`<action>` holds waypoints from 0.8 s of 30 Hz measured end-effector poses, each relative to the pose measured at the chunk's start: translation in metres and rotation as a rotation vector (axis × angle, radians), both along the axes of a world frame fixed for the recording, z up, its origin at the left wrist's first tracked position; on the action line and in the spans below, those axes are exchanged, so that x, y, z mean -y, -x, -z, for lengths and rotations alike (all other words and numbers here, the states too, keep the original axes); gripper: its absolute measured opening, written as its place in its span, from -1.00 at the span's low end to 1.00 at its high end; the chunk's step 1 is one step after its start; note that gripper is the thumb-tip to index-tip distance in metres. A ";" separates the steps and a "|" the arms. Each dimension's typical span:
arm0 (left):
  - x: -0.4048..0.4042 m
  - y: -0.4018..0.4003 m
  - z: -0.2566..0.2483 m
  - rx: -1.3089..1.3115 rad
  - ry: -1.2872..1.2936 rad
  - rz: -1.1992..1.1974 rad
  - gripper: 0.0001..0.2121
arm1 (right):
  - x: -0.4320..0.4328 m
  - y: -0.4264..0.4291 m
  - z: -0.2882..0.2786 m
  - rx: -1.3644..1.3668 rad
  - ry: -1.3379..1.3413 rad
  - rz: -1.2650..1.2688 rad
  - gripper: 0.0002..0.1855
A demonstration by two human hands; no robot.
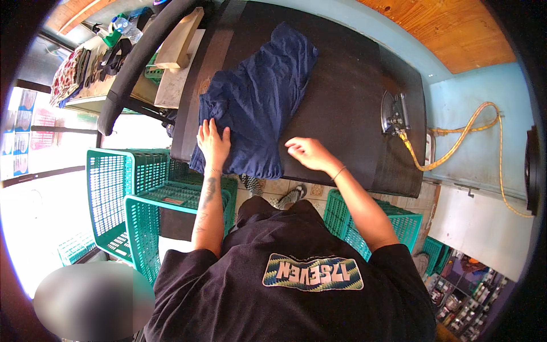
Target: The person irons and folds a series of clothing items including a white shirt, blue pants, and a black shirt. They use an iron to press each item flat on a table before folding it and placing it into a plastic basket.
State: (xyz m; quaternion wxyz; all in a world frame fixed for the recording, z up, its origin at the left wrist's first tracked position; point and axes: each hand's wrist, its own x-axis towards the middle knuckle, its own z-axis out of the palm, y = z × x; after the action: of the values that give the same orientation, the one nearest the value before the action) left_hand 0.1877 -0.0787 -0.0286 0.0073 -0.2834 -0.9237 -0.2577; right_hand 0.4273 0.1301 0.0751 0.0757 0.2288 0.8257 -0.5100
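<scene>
A navy blue garment (260, 94) lies wrinkled across the dark padded ironing table (342, 102), its near edge gathered as if elasticated. My left hand (213, 143) rests palm down on its near left part, fingers spread. Just right of the garment's near right edge is my right hand (312, 154), slightly blurred, with loosely curled fingers and nothing visible in them. An iron (395, 113) stands at the table's right side, with a yellow patterned cord or hose (453, 156) running from it towards the wall.
Green plastic crates (145, 205) stand at left, with another crate (384, 222) at right below the table edge. A black padded bar (132, 64) crosses the upper left. Beyond it, a side table holds folded cloth (70, 77) and a spray bottle (112, 37).
</scene>
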 end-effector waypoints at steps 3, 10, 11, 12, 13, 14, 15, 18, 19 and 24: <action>-0.009 -0.026 0.005 0.056 0.116 -0.067 -0.22 | -0.065 -0.016 0.026 0.018 -0.090 0.061 -0.74; -0.015 -0.024 -0.003 0.036 0.273 -0.107 -0.19 | -0.224 0.063 0.060 -0.197 -0.473 0.292 -0.77; -0.014 -0.027 -0.006 0.102 0.265 -0.112 -0.18 | -0.247 0.078 0.070 -0.192 -0.531 0.376 -0.74; -0.008 -0.027 -0.007 0.115 0.295 -0.150 -0.18 | -0.260 0.106 0.070 -0.108 -0.517 0.377 -0.71; -0.008 -0.029 -0.007 0.134 0.323 -0.168 -0.17 | -0.276 0.125 0.069 -0.011 -0.508 0.392 -0.68; -0.010 -0.027 -0.006 0.127 0.334 -0.188 -0.19 | -0.292 0.146 0.078 -0.140 -0.579 0.459 -0.67; -0.013 -0.025 -0.006 0.115 0.357 -0.185 -0.19 | -0.301 0.154 0.097 -0.253 -0.642 0.529 -0.67; -0.002 -0.026 -0.009 0.169 0.327 -0.210 -0.20 | -0.278 0.155 0.093 -0.191 -0.580 0.533 -0.73; -0.009 -0.024 -0.018 0.214 0.305 -0.218 -0.25 | -0.283 0.150 0.089 -0.119 -0.615 0.542 -0.76; -0.017 -0.026 -0.026 0.167 0.190 -0.366 -0.33 | -0.298 -0.015 0.080 -0.094 -0.543 0.540 -0.70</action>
State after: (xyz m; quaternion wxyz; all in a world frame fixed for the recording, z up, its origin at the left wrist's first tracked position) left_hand 0.2139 -0.0615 -0.0026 -0.0492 -0.0881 -0.9772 -0.1867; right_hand 0.4425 0.4283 -0.0048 -0.1628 0.4260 0.8434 -0.2841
